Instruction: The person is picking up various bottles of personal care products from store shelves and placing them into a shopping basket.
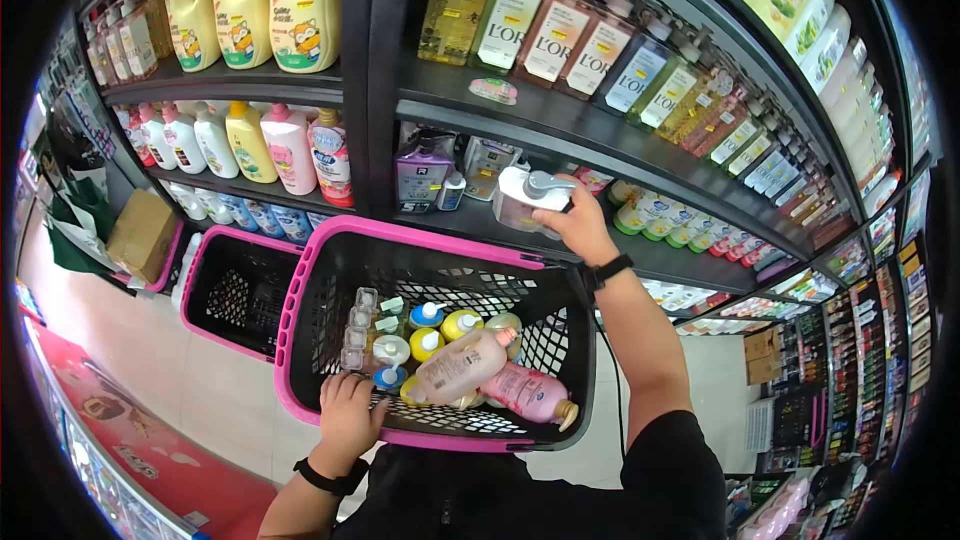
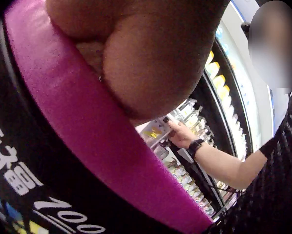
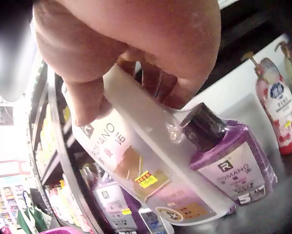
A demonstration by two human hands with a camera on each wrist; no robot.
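Observation:
In the head view my right hand [image 1: 580, 225] grips a white pump bottle [image 1: 515, 202] by its top, in front of the lower shelf. The right wrist view shows that hand [image 3: 136, 53] above the Romano bottle [image 3: 136, 161], with a small purple bottle [image 3: 234, 165] against its side. My left hand [image 1: 350, 410] rests on the near pink rim of the black basket [image 1: 400, 230]; in the left wrist view this hand [image 2: 151, 58] lies over the pink rim [image 2: 87, 126]. Inside the basket lie a beige bottle [image 1: 460, 368] and a pink bottle [image 1: 530, 395] on several pump bottles.
A second, smaller basket [image 1: 240, 240] stands at the left. Shelves [image 1: 500, 95] full of bottles run along the front and right. On the lower shelf is a purple bottle [image 1: 425, 175]. A cardboard box [image 1: 143, 235] sits at the far left.

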